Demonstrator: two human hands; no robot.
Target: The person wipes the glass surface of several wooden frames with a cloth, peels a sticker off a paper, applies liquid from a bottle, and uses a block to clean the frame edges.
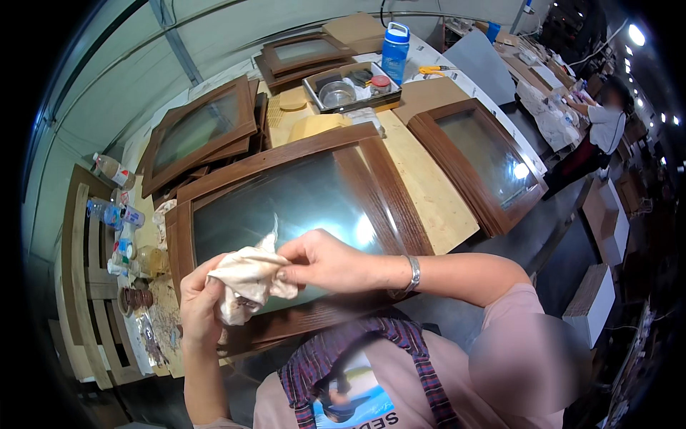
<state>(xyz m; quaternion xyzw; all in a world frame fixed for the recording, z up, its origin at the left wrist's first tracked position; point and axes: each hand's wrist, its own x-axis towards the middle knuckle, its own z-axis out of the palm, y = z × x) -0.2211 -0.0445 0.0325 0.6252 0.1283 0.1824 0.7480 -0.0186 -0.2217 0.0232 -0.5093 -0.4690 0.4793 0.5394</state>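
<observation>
A crumpled, stained white cloth [250,277] is held between my two hands in front of my body. My left hand [204,297] grips its left side, thumb pressed on top. With fingers and thumb pinched together, my right hand [318,259] holds the cloth's right edge; a silver bracelet [412,274] circles that wrist. Beneath the hands lies a large brown wooden door panel [379,171] with a glass pane [286,196]. Light reflects brightly off the glass. The hands and cloth cover part of the panel's lower left.
Framed glass panels are stacked at the left [239,118], and another stack [471,164] sits at the right. A tray [325,96] of containers and a blue bottle [395,53] stand behind. Bottles [114,171] line the left edge. Another person [604,125] stands far right.
</observation>
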